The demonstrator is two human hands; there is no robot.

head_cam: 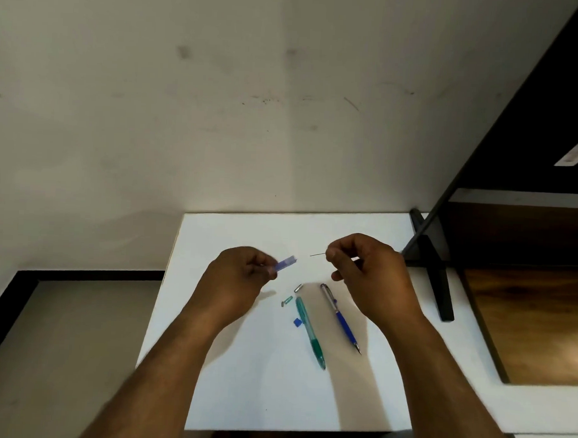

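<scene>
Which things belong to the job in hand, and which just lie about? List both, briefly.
In hand: blue case, pinched by the left hand; thin rod, pinched by the right hand.

Lying about on the white table: green pen, blue pen, small silver piece, small green piece, blue scrap.

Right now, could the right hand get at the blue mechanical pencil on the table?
Probably yes: the blue mechanical pencil lies uncovered on the white table beside the right hand, though that hand pinches a thin lead.
</scene>
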